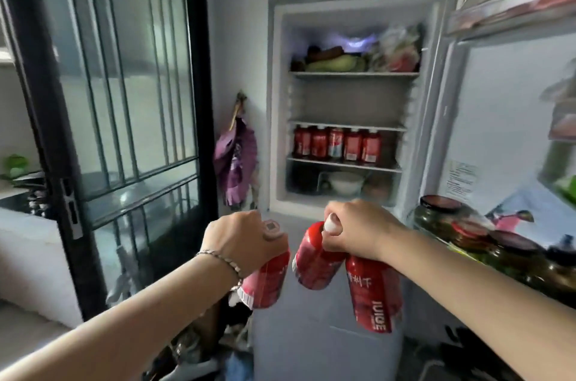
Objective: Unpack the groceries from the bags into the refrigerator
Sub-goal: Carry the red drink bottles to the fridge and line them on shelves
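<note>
Juice bottles [374,293] are held before the open refrigerator [276,100] at twelve o'clock; one is clasped by the left grip [246,240], two by the right grip [358,228].

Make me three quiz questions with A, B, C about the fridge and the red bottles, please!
1. Where is the white bowl? A) top shelf B) below the row of red bottles C) on the floor
2. How many juice bottles does the right hand hold? A) one B) two C) four
3. The fridge door is: A) open B) shut C) missing
Answers: 1 B, it sits under that shelf. 2 B, two hang from its fingers. 3 A, the shelves show.
</note>
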Action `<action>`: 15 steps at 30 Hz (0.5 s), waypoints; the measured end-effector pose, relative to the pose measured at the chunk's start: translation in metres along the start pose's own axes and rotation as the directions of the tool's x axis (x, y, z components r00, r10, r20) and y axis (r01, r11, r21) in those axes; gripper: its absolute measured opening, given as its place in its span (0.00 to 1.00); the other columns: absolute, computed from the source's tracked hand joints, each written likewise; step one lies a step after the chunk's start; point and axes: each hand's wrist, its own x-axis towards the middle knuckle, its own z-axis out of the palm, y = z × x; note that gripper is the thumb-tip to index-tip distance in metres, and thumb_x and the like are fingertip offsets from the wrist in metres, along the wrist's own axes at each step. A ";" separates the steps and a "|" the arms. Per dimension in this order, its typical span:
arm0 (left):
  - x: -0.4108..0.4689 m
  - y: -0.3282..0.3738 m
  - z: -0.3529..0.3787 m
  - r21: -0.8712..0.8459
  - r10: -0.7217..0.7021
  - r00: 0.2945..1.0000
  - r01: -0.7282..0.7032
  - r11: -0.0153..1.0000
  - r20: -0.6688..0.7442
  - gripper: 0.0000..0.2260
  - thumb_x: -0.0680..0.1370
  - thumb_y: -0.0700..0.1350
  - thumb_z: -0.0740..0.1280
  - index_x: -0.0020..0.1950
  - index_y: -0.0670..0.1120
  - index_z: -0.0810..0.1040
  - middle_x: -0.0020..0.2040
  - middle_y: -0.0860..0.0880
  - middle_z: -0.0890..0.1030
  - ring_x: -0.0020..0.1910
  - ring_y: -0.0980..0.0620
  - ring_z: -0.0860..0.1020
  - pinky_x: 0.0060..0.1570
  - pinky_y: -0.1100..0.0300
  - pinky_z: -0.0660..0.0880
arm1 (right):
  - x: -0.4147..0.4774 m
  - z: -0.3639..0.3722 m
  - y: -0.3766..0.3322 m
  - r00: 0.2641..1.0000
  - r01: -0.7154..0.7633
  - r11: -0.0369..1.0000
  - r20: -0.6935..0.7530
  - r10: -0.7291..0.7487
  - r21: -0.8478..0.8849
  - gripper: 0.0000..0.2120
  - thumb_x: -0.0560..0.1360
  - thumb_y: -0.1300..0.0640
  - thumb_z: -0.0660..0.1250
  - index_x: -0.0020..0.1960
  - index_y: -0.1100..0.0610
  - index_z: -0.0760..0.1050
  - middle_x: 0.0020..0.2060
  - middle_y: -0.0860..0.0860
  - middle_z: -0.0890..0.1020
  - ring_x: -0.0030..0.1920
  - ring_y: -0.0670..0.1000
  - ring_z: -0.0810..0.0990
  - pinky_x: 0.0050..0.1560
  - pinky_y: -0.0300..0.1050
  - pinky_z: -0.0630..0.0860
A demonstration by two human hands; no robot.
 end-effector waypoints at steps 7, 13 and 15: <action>0.183 0.043 0.033 -0.097 0.110 0.993 -0.114 0.989 -0.046 0.15 0.73 0.58 0.60 0.37 0.47 0.70 0.33 0.51 0.74 0.32 0.50 0.72 0.29 0.62 0.66 | 0.126 -0.044 0.081 0.975 -0.150 0.987 -0.171 0.139 -0.054 0.11 0.73 0.46 0.63 0.49 0.52 0.68 0.40 0.50 0.77 0.40 0.52 0.76 0.39 0.45 0.72; 0.322 0.083 0.064 -0.036 0.199 0.953 -0.212 0.977 -0.229 0.17 0.73 0.61 0.59 0.37 0.47 0.68 0.30 0.52 0.70 0.28 0.51 0.70 0.27 0.62 0.64 | 0.241 -0.075 0.152 0.939 -0.222 0.965 -0.298 0.173 -0.141 0.15 0.75 0.46 0.62 0.53 0.57 0.70 0.44 0.54 0.75 0.47 0.57 0.76 0.42 0.47 0.70; 0.369 0.095 0.074 -0.031 0.193 0.945 -0.208 0.978 -0.264 0.17 0.73 0.61 0.58 0.37 0.48 0.68 0.31 0.51 0.72 0.32 0.49 0.73 0.28 0.61 0.65 | 0.285 -0.086 0.179 0.923 -0.236 0.962 -0.340 0.178 -0.137 0.15 0.75 0.46 0.62 0.53 0.57 0.71 0.47 0.55 0.75 0.48 0.58 0.75 0.43 0.47 0.70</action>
